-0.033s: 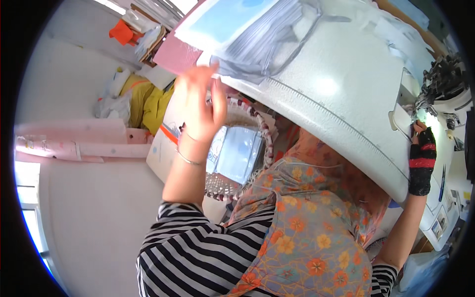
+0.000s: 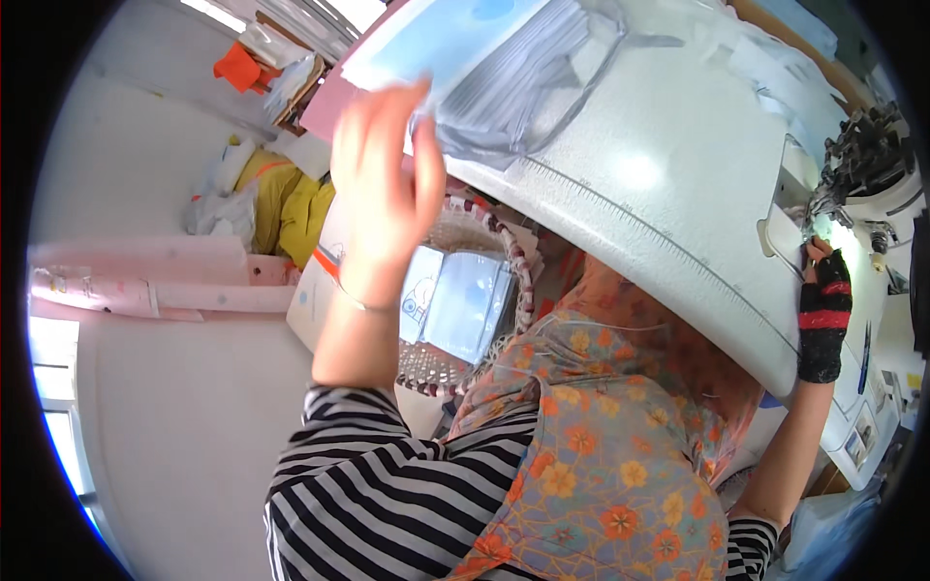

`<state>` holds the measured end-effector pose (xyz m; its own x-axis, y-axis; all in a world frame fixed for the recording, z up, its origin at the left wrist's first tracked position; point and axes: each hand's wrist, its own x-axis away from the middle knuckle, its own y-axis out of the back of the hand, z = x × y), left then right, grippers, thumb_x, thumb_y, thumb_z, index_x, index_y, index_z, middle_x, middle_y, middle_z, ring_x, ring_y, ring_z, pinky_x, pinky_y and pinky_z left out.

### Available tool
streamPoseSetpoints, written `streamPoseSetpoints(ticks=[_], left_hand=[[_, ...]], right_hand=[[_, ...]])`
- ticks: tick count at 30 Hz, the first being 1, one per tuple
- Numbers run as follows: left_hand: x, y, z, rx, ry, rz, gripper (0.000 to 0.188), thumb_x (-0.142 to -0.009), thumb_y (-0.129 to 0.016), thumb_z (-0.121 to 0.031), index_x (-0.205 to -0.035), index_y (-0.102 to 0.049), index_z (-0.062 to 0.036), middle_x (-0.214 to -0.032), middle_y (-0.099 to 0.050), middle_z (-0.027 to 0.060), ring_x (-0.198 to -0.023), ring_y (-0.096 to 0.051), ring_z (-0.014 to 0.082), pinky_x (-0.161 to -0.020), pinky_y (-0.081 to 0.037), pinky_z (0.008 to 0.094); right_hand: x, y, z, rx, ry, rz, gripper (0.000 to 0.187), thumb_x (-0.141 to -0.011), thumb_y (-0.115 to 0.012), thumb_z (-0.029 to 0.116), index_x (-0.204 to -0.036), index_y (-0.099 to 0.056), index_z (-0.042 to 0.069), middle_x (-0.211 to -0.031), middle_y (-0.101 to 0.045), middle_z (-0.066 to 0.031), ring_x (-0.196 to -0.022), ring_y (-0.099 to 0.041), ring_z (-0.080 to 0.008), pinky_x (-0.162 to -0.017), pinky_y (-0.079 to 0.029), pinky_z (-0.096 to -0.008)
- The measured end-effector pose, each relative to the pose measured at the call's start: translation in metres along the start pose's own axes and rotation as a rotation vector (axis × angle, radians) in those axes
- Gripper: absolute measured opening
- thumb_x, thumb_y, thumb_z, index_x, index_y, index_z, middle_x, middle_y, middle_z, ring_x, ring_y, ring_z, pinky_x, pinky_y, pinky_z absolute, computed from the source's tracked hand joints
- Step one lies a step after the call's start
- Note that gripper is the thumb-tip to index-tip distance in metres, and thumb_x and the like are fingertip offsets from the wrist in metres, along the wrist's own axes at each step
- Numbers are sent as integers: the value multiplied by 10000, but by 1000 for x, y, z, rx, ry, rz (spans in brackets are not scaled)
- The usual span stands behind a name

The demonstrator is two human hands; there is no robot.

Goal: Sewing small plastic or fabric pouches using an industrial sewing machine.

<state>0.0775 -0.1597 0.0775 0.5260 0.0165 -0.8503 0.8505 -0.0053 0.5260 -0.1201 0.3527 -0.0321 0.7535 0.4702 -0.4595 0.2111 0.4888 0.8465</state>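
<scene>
My left hand (image 2: 387, 184), bare and slightly blurred, is raised at the near left edge of the white table (image 2: 668, 194). Its fingers are apart with nothing between them. Just beyond the fingertips lies a bunch of grey fabric strips (image 2: 513, 82), beside light-blue fabric pieces (image 2: 426, 44). My right hand (image 2: 823, 315) wears a black and red fingerless glove. It is at the lit working area of a sewing machine (image 2: 857, 184) on the far right, fingertips bunched together. Whatever they pinch is too small to make out.
A woven basket (image 2: 523, 281) below the table's edge holds folded light-blue pieces (image 2: 470, 305). A ruler scale (image 2: 649, 228) runs along the table edge. Pale fabric (image 2: 785, 82) lies at the far side. Yellow bags (image 2: 281, 198) and pink rolls (image 2: 174, 281) stand by the left wall.
My left hand has moved up and slightly left, toward the light-blue pieces. My right hand stays at the sewing machine.
</scene>
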Motion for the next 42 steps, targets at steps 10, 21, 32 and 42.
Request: streamPoseSetpoints(ticks=[10,21,32,42], left_hand=[[-108,-64,14,-303,131,779,284,-893,-624,-277,-1057,-704,-59,-1012,-700,180,-906,-664,372,-788,-521,431],[-119,-64,-32,-65,-182,671,304,-849,-569,-137,-1120,-684,-62,-965,-693,204,-898,-660,392,-801,-524,480],[-33,-104,-258,932,-196,1226,277,-893,-565,-225,-988,-654,19,-871,-671,237,-821,-652,412,-756,-516,509],[-20,-170,-270,795,-529,434,125,-760,-678,-103,-872,-654,-53,-1036,-611,104,-911,-590,290,-753,-510,434]], right_hand=[[3,-5,2,-133,-8,-41,215,-908,-600,4,-1086,-714,44,-1192,-679,-164,-1136,-626,-330,-1027,-463,-411],[-2,1,19,-163,-2,-56,178,-937,-594,59,-1070,-711,55,-1174,-678,-146,-1106,-632,-315,-990,-480,-396],[29,35,92,-174,47,66,355,-783,-582,-13,-1124,-662,44,-1234,-637,-168,-1128,-596,-375,-989,-479,-455],[33,32,96,-176,85,18,315,-812,-589,-33,-1117,-646,21,-1268,-611,-177,-1164,-582,-374,-1002,-475,-463]])
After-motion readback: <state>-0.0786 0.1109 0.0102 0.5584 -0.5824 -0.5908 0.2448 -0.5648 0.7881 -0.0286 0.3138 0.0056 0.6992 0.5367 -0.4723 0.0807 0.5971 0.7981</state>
